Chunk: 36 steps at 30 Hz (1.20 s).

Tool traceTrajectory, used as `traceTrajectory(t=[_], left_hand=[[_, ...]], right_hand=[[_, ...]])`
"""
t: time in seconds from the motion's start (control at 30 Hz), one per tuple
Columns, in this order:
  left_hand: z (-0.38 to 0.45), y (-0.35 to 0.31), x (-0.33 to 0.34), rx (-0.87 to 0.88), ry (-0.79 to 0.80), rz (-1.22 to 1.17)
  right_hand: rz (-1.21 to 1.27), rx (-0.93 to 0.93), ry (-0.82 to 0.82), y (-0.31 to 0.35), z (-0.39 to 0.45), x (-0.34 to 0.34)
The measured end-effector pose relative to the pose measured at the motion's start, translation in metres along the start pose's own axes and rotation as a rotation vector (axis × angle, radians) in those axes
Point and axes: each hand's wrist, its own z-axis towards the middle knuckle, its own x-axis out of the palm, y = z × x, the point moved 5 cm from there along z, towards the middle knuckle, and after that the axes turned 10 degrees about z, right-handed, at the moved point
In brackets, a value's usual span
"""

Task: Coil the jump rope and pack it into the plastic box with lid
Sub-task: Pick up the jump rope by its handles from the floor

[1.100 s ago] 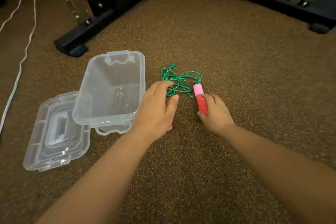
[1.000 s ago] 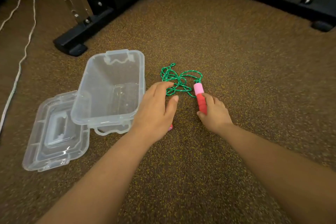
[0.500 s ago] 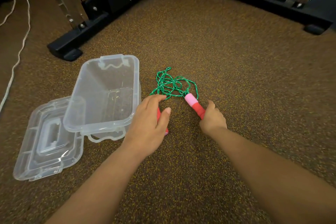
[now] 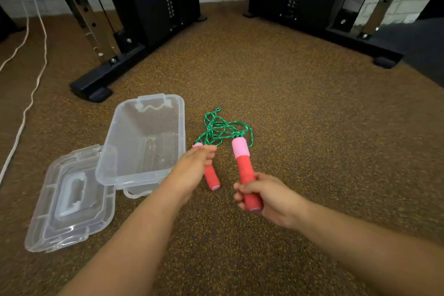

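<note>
While a moment ago both handles lay on the floor, now the right hand (image 4: 271,196) grips one red foam handle (image 4: 245,173) lifted, and the left hand (image 4: 192,170) holds the other handle (image 4: 211,176). The braided green rope (image 4: 223,128) lies tangled on the speckled floor (image 4: 312,139), beside the clear plastic box (image 4: 144,142) and its lid (image 4: 69,199).

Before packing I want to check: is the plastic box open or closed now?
Open. The plastic box has no cover on it; its lid lies on the floor beside it, partly under its near corner.

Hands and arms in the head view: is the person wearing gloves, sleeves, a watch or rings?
Neither. The left hand and right hand are bare, with no gloves. Both forearms are uncovered to the frame's edge; no sleeve, watch, band or ring shows.
</note>
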Motion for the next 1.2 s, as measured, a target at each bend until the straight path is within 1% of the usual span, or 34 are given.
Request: traceTrajectory(t=[0.1,0.17,0.2,0.3,0.4,0.53,0.8,0.97,1.13,1.2], left_hand=[[-0.001,-0.002,-0.004,-0.036,0.01,-0.131],[-0.003,-0.001,-0.008,-0.081,-0.009,-0.231],[-0.005,-0.001,-0.009,-0.111,0.006,-0.283],[-0.011,-0.003,-0.006,-0.149,0.166,-0.411],[-0.015,-0.008,-0.007,-0.124,0.299,-0.422],[-0.019,-0.014,-0.013,-0.091,0.363,-0.433],[-0.025,-0.012,-0.028,-0.087,0.38,-0.439],[-0.03,-0.016,-0.032,-0.092,0.413,-0.522],[-0.038,-0.02,-0.031,-0.093,0.485,-0.586],[-0.042,-0.022,-0.031,-0.102,0.509,-0.602]], right_hand=[[-0.206,-0.108,0.131,-0.008,-0.02,0.014],[-0.328,-0.118,0.185,-0.014,-0.028,0.019],[-0.365,-0.107,0.207,-0.017,-0.031,0.021],[-0.451,-0.058,0.27,-0.023,-0.036,0.026],[-0.51,-0.035,0.323,-0.025,-0.037,0.032],[-0.559,-0.028,0.34,-0.031,-0.033,0.033],[-0.711,0.035,0.414,-0.048,-0.027,0.036],[-0.788,0.106,0.468,-0.061,-0.025,0.037],[-0.89,0.086,0.395,-0.067,-0.019,0.038],[-0.979,0.057,0.356,-0.064,-0.018,0.04]])
